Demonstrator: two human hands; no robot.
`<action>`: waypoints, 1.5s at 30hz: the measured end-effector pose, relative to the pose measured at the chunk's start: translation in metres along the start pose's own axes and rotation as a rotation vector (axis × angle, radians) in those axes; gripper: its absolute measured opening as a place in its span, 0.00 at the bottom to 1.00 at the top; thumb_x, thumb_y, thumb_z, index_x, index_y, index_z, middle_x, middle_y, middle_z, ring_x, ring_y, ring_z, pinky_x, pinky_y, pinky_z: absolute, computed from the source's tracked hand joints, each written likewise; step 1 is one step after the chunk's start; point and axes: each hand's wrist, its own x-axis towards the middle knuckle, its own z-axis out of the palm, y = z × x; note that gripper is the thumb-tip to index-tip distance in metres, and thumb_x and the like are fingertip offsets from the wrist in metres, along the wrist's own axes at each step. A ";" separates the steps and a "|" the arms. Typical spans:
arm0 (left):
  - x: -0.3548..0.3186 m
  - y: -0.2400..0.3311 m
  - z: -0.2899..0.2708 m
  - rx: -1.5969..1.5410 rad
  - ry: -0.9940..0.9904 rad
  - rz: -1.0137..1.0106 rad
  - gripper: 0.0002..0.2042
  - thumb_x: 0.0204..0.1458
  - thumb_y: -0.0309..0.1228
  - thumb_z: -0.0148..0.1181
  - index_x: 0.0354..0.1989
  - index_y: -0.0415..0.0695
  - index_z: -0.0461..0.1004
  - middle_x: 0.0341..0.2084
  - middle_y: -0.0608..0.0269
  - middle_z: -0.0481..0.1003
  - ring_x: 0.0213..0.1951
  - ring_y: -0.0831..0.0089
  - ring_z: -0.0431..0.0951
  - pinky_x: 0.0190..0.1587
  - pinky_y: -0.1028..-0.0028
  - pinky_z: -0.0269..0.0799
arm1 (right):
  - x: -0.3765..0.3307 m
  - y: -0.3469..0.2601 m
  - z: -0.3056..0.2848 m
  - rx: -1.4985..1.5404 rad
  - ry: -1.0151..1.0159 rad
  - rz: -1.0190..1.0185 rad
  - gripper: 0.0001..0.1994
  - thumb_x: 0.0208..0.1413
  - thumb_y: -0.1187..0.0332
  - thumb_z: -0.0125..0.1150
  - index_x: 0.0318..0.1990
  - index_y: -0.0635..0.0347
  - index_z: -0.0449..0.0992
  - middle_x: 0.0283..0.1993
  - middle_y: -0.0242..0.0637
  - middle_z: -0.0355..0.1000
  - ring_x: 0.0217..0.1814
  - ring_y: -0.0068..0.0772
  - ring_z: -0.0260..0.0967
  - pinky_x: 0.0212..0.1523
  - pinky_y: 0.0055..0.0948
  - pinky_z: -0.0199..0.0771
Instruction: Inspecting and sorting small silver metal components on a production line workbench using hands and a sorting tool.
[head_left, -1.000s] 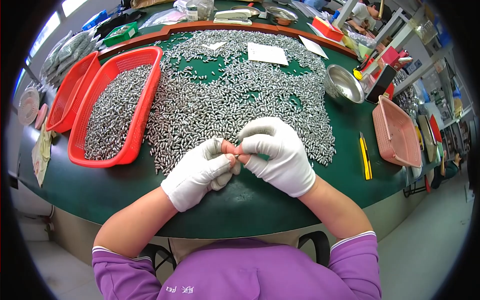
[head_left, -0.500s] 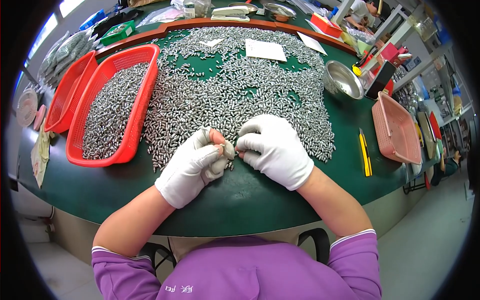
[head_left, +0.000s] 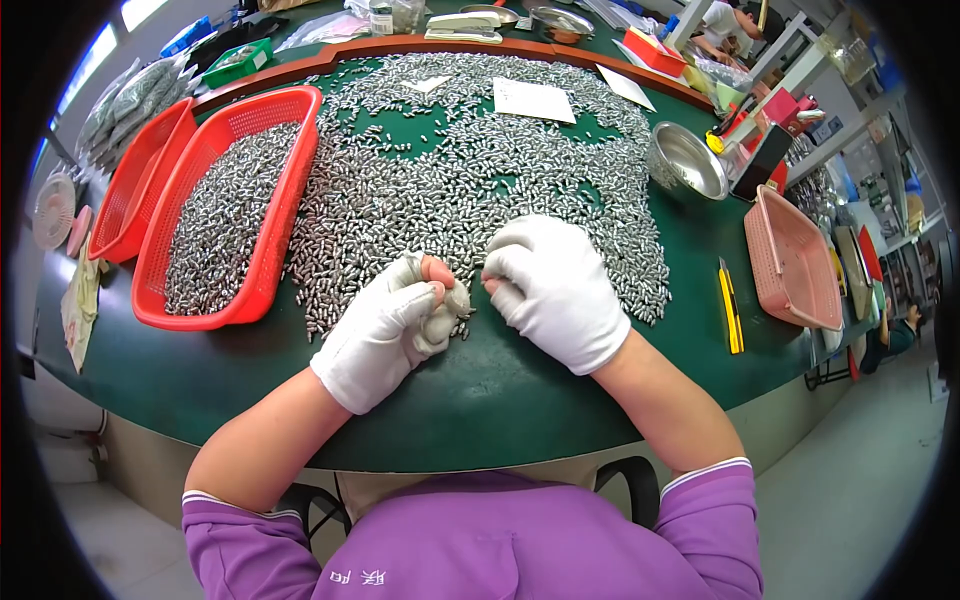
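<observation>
Many small silvery metal pieces, rounded and elongated, are spread over the green table. At their near edge, my left hand is closed in a white glove, with bare thumb and index fingertips pressed together. A greyish, soft-looking bit shows beside those fingertips; I cannot tell whether it is cloth or soiled glove. My right hand, also gloved in white, is just to the right with its fingers curled and pinched, a bare fingertip showing. Whatever either hand grips is too small or hidden to make out.
On the left, a red basket holds more metal pieces, beside another red basket. Paper slips lie on the spread. To the right are a steel bowl, a yellow cutter knife and a pink basket.
My right hand has shifted slightly up and to the right, widening the gap from my left hand. My left hand stays nearly in place.
</observation>
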 end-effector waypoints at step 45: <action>-0.001 0.001 -0.003 0.042 -0.040 -0.064 0.08 0.58 0.33 0.57 0.42 0.46 0.68 0.31 0.68 0.73 0.27 0.85 0.67 0.31 0.84 0.64 | -0.003 0.011 -0.002 -0.023 -0.096 -0.011 0.06 0.38 0.72 0.66 0.23 0.61 0.74 0.32 0.36 0.72 0.39 0.40 0.70 0.41 0.35 0.72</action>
